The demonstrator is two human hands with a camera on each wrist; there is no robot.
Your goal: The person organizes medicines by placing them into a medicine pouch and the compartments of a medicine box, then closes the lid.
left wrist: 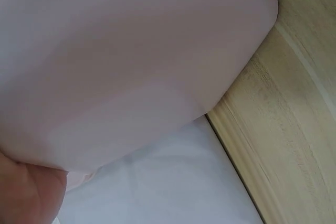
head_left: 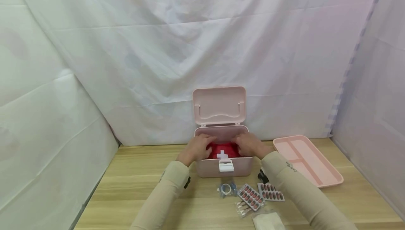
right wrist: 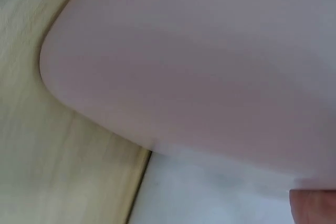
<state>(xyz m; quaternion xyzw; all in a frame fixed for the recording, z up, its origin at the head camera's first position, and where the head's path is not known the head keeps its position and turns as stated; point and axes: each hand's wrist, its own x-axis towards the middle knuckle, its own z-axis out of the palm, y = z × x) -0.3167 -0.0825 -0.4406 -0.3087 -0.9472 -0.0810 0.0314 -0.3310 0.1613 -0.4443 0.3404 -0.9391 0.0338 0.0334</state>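
Observation:
A pink box stands on the table with its lid raised and its white latch hanging at the front. Inside lies a red pouch with a white cross. My left hand reaches over the box's left rim and grips the pouch's left side between thumb and fingers. From the right, my right hand holds the opposite side; its fingertips are partly hidden in the box. The wrist views show mostly the box's outer walls, with a bit of the left hand and right hand at the rim.
A pink divided tray lies right of the box. In front are a clear packet with a white ring, two capsule blister packs, small wrapped sticks and a pale packet. White cloth hangs behind.

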